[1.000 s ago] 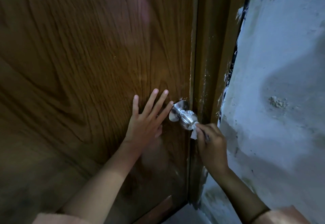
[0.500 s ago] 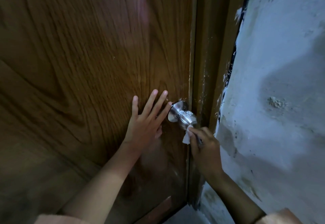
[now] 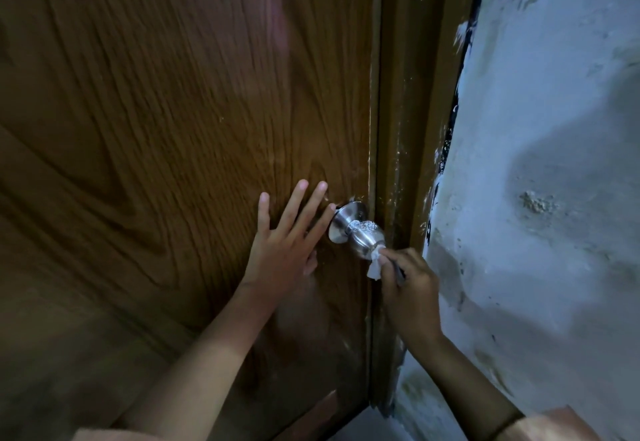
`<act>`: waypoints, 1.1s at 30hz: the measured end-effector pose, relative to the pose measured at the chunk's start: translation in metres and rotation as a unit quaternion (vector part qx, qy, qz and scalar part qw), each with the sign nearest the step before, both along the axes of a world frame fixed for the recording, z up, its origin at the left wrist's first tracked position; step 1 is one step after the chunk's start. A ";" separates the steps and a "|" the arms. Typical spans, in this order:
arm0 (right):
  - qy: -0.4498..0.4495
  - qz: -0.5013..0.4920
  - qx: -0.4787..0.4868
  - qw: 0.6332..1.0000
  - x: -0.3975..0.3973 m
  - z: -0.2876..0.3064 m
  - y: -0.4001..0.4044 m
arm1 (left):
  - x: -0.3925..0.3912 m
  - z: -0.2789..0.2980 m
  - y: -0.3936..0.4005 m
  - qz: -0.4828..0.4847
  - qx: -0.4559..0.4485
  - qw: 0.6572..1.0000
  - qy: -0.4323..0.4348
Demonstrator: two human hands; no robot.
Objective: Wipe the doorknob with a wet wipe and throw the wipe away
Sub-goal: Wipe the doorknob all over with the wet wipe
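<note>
A silver doorknob (image 3: 360, 232) sticks out from the brown wooden door (image 3: 173, 129) near its right edge. My left hand (image 3: 287, 243) lies flat on the door just left of the knob, fingers spread and straight, the index tip touching the knob's round base plate. My right hand (image 3: 405, 284) pinches a small white wet wipe (image 3: 375, 265) and presses it against the knob's front end. Most of the wipe is hidden under my fingers.
The brown door frame (image 3: 408, 129) runs up beside the knob. A rough pale blue wall (image 3: 554, 198) with chipped paint fills the right side. A strip of floor (image 3: 367, 423) shows at the bottom between door and wall.
My right hand has shifted the wipe slightly left and back across the knob's front end. The left hand stays flat on the door.
</note>
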State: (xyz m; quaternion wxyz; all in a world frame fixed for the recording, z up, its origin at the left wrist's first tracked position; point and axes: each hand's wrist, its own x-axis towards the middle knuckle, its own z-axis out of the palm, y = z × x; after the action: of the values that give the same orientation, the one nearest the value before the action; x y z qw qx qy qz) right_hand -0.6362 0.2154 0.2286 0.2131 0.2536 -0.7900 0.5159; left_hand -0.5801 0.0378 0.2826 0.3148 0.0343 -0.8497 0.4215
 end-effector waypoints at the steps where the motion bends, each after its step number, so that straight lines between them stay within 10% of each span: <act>1: 0.009 0.000 -0.005 1.000 0.001 0.002 -0.002 | 0.000 0.000 0.000 0.000 0.000 1.000 0.002; 33: 0.036 0.041 0.025 0.998 0.002 -0.001 -0.003 | 0.000 -0.001 0.000 0.003 -0.001 1.000 -0.005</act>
State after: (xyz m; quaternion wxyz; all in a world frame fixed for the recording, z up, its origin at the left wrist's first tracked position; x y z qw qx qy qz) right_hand -0.6344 0.2125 0.2278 0.2141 0.3094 -0.7833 0.4948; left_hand -0.5799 0.0373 0.2816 0.3090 0.0342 -0.8510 0.4233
